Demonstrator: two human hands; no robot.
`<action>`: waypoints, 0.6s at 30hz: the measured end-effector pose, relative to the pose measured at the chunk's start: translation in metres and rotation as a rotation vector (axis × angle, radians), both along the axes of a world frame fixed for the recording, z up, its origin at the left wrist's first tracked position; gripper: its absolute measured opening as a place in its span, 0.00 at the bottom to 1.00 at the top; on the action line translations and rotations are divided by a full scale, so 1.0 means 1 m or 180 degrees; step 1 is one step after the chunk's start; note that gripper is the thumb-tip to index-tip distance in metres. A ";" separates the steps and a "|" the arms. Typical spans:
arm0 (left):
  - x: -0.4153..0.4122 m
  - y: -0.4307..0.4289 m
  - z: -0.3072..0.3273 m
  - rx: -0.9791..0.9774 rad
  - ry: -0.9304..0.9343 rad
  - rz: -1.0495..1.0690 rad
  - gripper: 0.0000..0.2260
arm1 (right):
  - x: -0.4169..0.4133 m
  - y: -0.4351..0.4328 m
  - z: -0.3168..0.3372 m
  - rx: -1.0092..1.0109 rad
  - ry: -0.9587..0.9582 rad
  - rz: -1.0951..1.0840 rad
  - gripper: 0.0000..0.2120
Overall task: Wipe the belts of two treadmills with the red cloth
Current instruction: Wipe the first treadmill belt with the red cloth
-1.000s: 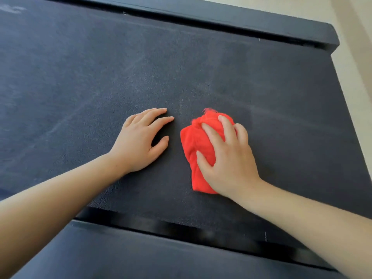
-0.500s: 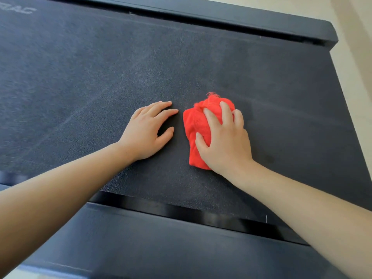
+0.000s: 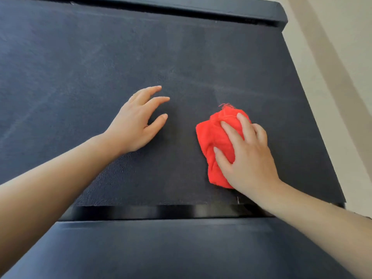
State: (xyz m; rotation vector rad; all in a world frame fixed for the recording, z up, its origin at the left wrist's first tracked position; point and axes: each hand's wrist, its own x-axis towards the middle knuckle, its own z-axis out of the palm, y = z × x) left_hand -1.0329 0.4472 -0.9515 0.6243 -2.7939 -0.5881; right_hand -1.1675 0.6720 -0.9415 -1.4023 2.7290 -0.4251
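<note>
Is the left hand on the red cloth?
No, the left hand rests on the bare belt, apart from the red cloth, which the right hand presses down.

Bare forearms run to bare hands, left hand and right hand, nails short.

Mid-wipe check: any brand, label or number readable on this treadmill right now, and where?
None readable on the belt, the side rails or the red cloth.
One tiny pale mark at the belt's near edge is too small to read.
</note>
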 end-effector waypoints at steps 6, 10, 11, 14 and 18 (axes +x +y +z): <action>-0.030 0.026 -0.005 -0.0155 -0.0284 -0.0501 0.23 | -0.036 0.006 0.001 0.0052 -0.0013 -0.0622 0.28; -0.037 0.036 -0.012 -0.0183 -0.0358 -0.0526 0.24 | -0.018 0.036 0.000 0.0100 0.0005 -0.0538 0.29; -0.038 0.037 -0.014 -0.0245 -0.0392 -0.0534 0.25 | -0.016 0.040 -0.001 0.0132 0.0034 -0.0531 0.29; -0.038 0.036 -0.016 -0.0318 -0.0445 -0.0551 0.27 | -0.016 0.036 0.000 0.0195 0.0190 -0.0358 0.30; -0.034 0.032 -0.014 -0.0288 -0.0444 -0.0590 0.28 | -0.022 0.022 -0.001 0.0317 0.0202 0.0061 0.32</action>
